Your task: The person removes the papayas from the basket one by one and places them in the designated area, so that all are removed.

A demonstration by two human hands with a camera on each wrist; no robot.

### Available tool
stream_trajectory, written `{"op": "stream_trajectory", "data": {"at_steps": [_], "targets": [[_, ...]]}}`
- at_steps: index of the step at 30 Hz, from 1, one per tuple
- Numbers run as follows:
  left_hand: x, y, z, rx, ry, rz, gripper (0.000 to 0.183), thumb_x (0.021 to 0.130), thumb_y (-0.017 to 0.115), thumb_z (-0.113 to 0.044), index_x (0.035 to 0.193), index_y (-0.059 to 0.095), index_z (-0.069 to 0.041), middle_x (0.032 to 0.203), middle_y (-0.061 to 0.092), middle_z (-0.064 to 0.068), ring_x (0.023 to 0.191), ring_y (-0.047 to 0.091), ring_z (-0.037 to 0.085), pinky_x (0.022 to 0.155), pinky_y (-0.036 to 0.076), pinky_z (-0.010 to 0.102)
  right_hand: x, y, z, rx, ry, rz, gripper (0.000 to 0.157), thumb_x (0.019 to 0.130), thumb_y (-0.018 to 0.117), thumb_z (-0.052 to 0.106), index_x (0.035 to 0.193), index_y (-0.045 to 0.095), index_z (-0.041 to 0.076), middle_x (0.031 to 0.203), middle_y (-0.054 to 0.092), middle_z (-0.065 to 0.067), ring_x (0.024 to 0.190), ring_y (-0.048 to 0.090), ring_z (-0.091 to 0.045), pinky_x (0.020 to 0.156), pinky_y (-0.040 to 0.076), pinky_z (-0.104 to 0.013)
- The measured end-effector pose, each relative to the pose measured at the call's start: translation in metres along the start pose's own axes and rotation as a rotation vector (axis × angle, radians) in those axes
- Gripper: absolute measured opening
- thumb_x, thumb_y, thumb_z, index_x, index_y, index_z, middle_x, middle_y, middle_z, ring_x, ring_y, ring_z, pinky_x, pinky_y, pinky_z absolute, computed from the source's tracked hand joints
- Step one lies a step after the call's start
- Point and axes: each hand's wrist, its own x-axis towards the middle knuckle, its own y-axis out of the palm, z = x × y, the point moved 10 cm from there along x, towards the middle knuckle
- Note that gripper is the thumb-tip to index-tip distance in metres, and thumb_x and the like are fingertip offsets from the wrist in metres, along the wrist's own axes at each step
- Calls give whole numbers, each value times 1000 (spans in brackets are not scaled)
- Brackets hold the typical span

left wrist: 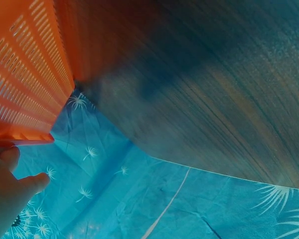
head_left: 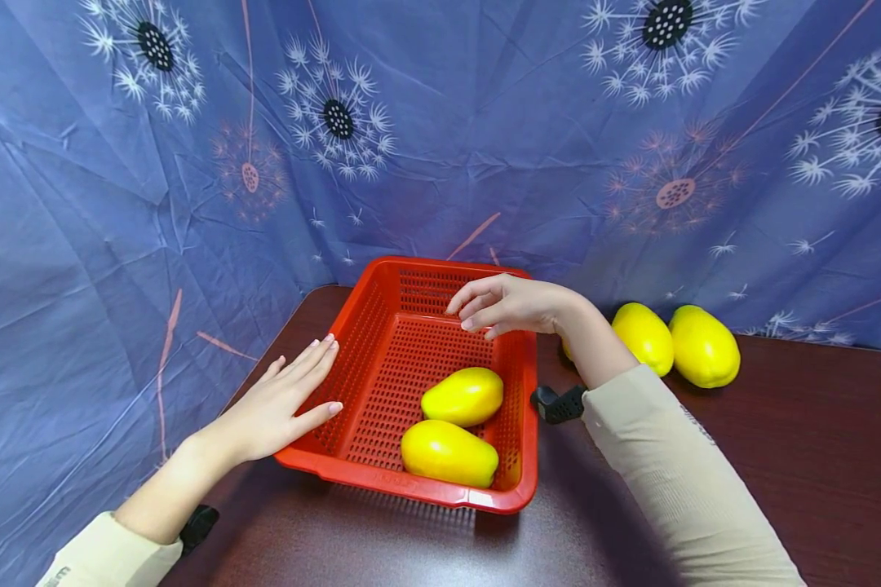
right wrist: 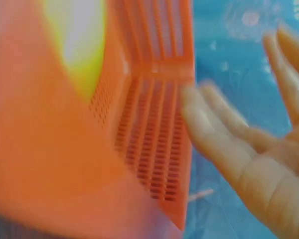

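5 yellow fruits show in the head view. The red basket (head_left: 382, 483) holds 2, side by side toward its near right corner: the farther fruit (head_left: 464, 397) and the nearer fruit (head_left: 448, 453). The other 3 lie on the table (head_left: 815, 440) near its back edge: the outermost fruit (head_left: 705, 346), the middle fruit (head_left: 644, 336) just beside it, and the half-hidden fruit (head_left: 567, 350), a sliver behind the forearm. The left hand (head_left: 286, 403) rests on the basket's left edge, fingers straight, gripping nothing. The right hand (head_left: 514, 303) hangs above the basket's far right corner, empty, fingers loosely bent. Only the right wrist view shows its fingers from the palm side, blurred; only the left wrist view shows the basket's slotted wall (left wrist: 25, 74) beneath the left hand.
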Motion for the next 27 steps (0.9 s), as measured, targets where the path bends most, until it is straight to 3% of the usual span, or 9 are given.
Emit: {"op": "stream_trajectory", "data": {"at_steps": [5, 13, 16, 23, 27], "targets": [[0, -1, 0, 0, 2, 4, 75, 94, 46, -49, 150, 16, -9, 156, 12, 7, 142, 10, 28, 107, 9, 60, 7, 4, 0, -32, 7, 7, 21, 88, 64, 12, 107, 59, 7, 120, 56, -14, 90, 55, -23, 74, 50, -32], [0, 0, -1, -5, 0, 11, 75, 94, 46, -49, 150, 15, -9, 156, 11, 7, 142, 9, 27, 107, 9, 60, 17, 19, -8, -67, 13, 54, 29, 86, 65, 8, 115, 60, 6, 123, 53, -13, 96, 53, -26, 71, 47, -30], [1, 0, -1, -2, 1, 12, 75, 94, 46, -49, 150, 15, -9, 156, 11, 7, 142, 9, 27, 107, 9, 60, 21, 26, -16, -76, 52, 87, 28, 85, 66, 9, 113, 60, 7, 122, 53, -12, 97, 53, -26, 68, 45, -30], [1, 1, -1, 4, 2, 13, 75, 94, 46, -49, 150, 16, -9, 156, 11, 7, 142, 9, 27, 106, 9, 61, 25, 34, -34, -87, 162, 135, 19, 84, 67, 7, 103, 63, 7, 100, 62, -11, 81, 53, -19, 55, 39, -28], [1, 0, -1, 7, 3, 9, 75, 94, 46, -49, 150, 16, -9, 156, 12, 7, 142, 10, 28, 106, 10, 61, 25, 39, -42, -121, 208, 214, 20, 85, 67, 8, 104, 63, 5, 103, 62, -10, 83, 54, -19, 57, 42, -28]]}}
